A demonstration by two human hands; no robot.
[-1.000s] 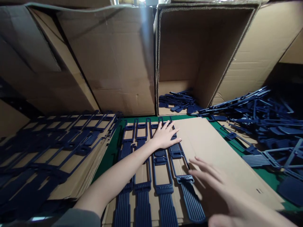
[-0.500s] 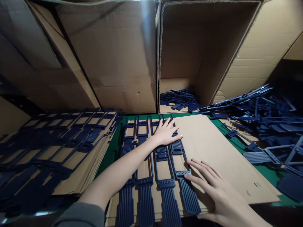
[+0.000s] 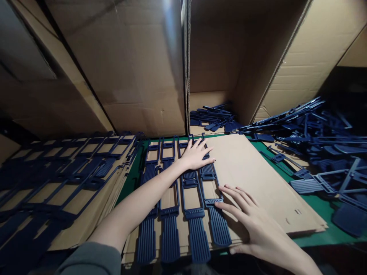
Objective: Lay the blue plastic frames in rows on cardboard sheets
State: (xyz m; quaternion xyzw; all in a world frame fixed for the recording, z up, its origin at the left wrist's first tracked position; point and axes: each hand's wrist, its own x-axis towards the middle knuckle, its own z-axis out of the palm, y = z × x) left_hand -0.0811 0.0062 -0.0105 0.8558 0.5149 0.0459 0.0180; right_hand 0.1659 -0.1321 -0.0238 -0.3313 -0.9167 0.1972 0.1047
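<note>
Dark blue plastic frames with ribbed, paddle-like ends lie side by side in two rows on a cardboard sheet (image 3: pixel 258 179). My left hand (image 3: pixel 195 154) rests with fingers spread over the right end of the far row, hiding part of those frames. In the near row, the rightmost blue frame (image 3: pixel 220 227) lies slightly tilted beside another blue frame (image 3: pixel 197 238). Along its right edge, the fingertips of my right hand (image 3: pixel 246 217) touch the frame near its crossbar. That hand is open too, its thumb low by the sheet's front edge.
On the left, a cardboard stack (image 3: pixel 83 229) carries more blue frames. A tangled pile of blue frames (image 3: pixel 315 141) lies at the right on the green table (image 3: pixel 318 206). Behind stands an open cardboard box (image 3: pixel 218 57) holding loose blue frames (image 3: pixel 213 116).
The view has shifted a little, so everything sits slightly further left and higher. Both hands keep about the same places on the blue frames.
</note>
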